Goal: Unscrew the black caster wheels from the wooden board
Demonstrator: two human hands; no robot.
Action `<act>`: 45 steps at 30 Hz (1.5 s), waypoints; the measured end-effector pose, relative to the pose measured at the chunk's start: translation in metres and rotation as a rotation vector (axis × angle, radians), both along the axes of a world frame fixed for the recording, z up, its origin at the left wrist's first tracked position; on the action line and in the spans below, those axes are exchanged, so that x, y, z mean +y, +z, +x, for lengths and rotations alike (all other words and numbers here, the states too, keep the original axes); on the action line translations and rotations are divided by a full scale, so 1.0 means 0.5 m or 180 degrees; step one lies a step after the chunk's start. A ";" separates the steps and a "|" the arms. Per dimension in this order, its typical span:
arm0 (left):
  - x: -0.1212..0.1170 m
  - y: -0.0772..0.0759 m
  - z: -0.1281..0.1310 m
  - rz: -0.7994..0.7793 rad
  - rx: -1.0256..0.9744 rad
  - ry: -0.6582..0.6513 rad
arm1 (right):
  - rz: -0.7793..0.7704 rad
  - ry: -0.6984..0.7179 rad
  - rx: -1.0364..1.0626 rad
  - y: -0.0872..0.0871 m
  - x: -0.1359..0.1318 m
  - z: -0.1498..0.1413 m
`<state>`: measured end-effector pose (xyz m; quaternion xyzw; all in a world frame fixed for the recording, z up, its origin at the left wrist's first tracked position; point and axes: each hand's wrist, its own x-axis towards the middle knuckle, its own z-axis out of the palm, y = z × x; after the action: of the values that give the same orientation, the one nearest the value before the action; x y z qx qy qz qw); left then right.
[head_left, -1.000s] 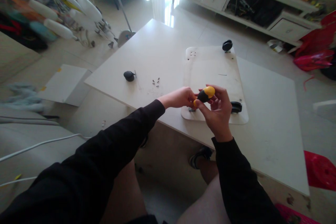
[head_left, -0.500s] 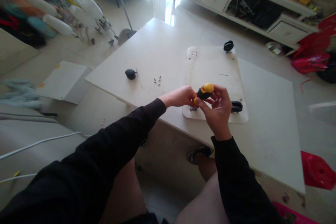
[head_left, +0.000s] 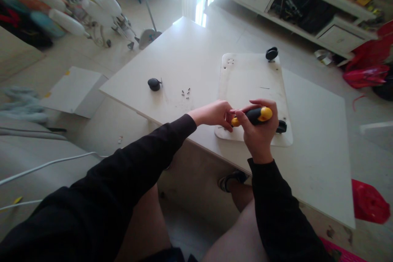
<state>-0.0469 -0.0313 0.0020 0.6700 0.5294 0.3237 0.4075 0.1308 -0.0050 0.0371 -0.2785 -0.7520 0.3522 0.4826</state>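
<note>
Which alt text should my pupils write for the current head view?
A right hand grips a yellow and black tool, the left hand at its front end, over a white board with black casters. A loose caster and small screws lie on the table.

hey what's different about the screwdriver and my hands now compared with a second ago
The screwdriver has tipped over: its handle end swung to your right and now lies flatter. Your right hand has shifted its hold further around the handle. Your left hand stays by the front end. The loose caster, small screws and white board stayed put.
</note>
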 end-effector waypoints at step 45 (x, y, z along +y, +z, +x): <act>0.010 -0.007 0.006 0.0106 -0.0048 0.0093 | -0.0031 0.0558 -0.0090 -0.047 0.016 0.017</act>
<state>-0.0437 -0.0265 -0.0013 0.6663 0.5306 0.3435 0.3955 0.1394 0.0028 0.0136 -0.2188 -0.7785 0.3928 0.4380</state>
